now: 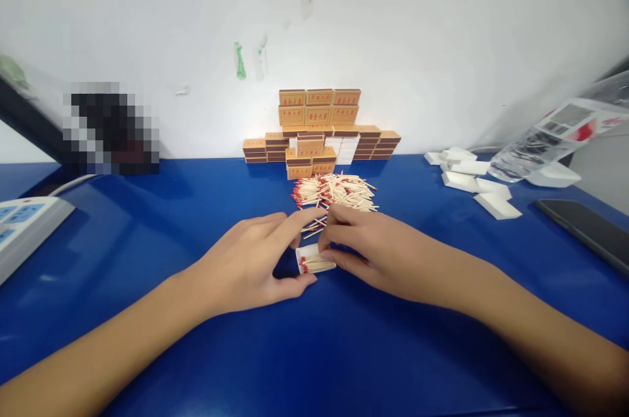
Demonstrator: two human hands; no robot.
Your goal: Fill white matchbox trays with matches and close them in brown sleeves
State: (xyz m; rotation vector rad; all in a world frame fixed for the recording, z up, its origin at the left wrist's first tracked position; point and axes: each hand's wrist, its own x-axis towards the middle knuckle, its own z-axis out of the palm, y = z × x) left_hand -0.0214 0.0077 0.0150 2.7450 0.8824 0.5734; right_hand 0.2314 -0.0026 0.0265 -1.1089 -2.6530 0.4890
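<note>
A small white matchbox tray with red-tipped matches in it lies on the blue table between my hands. My left hand holds the tray's left end, thumb below and forefinger stretched over it. My right hand is closed around the tray's right side, fingers pressed on the matches. Just behind lies a loose pile of matches. A stack of yellow matchboxes stands against the white wall.
Several empty white trays lie at the right, beside a clear plastic bag. A dark phone rests near the right edge. A white power strip sits at the left edge.
</note>
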